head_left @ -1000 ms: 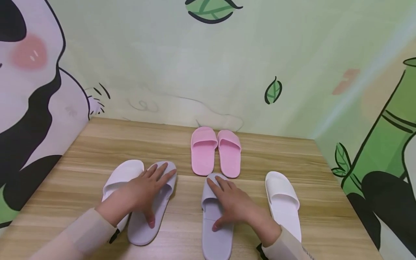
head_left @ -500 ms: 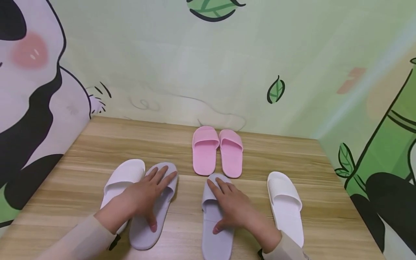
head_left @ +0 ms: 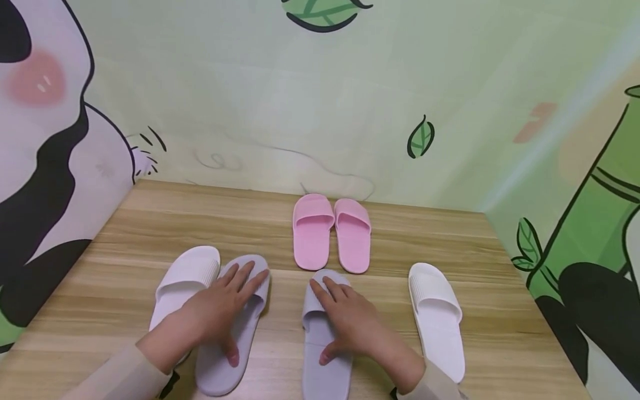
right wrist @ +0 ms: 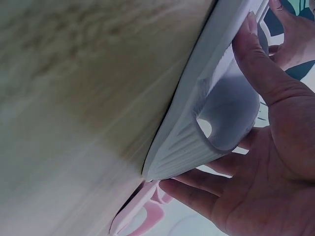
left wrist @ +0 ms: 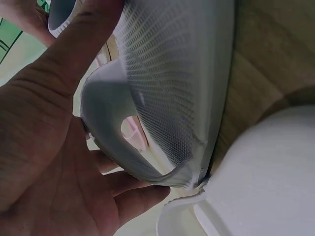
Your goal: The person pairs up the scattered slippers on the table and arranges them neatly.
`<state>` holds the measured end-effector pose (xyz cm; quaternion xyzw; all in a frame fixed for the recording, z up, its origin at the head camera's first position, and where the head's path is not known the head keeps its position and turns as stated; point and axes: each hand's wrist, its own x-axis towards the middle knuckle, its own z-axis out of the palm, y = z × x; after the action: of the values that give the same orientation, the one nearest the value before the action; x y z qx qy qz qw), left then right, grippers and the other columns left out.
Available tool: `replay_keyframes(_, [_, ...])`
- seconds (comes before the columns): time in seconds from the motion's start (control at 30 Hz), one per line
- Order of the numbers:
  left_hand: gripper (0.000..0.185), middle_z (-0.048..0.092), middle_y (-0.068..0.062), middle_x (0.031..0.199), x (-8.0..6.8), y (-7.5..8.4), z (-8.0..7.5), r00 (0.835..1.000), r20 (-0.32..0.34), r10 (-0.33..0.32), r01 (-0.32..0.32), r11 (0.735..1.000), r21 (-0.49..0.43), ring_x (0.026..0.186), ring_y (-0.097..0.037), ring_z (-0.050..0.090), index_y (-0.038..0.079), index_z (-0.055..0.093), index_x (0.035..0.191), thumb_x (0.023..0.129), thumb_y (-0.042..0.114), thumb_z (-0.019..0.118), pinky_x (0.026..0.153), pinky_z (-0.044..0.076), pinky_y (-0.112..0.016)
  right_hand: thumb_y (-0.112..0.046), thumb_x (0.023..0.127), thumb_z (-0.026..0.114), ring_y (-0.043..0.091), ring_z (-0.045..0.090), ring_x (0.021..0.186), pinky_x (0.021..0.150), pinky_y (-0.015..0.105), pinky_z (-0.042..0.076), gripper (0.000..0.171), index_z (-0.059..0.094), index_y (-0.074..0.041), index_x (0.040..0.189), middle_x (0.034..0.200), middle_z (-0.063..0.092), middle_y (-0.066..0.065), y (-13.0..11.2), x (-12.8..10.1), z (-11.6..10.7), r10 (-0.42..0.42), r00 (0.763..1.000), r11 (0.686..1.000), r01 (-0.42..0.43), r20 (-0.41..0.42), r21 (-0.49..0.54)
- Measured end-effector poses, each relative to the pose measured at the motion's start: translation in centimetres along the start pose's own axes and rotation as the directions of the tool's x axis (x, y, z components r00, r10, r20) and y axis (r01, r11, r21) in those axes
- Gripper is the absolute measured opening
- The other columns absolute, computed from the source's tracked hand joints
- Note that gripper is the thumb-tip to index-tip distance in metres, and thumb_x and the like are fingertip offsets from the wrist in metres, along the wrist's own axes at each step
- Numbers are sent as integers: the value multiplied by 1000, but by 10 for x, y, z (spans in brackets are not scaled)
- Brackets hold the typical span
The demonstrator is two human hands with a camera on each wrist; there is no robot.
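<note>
Two grey slippers lie side by side, toes pointing away, near the front of the wooden table. My left hand rests flat on the left grey slipper, fingers straight over its strap and thumb on the footbed. My right hand lies the same way on the right grey slipper. The left wrist view shows the grey strap under my palm. In the right wrist view my fingers reach past the toe of the other grey slipper.
A white slipper touches the left grey one on its left; its mate lies apart at the right. A pink pair stands just behind the right grey slipper. Cartoon-printed walls close the table at the back and both sides.
Under my right hand the right grey slipper has slid a little to the left. The left grey slipper has slid slightly toward me. Both hands keep the same hold.
</note>
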<state>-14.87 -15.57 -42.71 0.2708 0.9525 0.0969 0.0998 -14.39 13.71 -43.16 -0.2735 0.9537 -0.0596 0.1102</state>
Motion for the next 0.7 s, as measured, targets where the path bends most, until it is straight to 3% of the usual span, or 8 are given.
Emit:
replay_keyframes(0.5, [160, 23, -30, 168, -9, 4, 2, 1000, -7, 19, -19, 1000, -17, 150, -58, 29, 12, 22, 164, 33, 57, 101, 112, 44, -64, -62, 54, 96, 35, 48, 143, 113, 54, 45, 140, 24, -19, 166, 166, 38, 13, -18, 8, 4, -19, 1000, 998, 18, -13, -60])
replay_keyframes(0.7, [160, 25, -30, 167, -11, 2, 7, 999, -28, 26, -26, 1000, -11, 149, -59, 30, 11, 25, 163, 30, 58, 100, 108, 47, -63, -64, 55, 94, 33, 45, 146, 117, 54, 42, 140, 20, -22, 167, 169, 34, 10, -29, 14, 4, -14, 999, 997, 16, 29, -69])
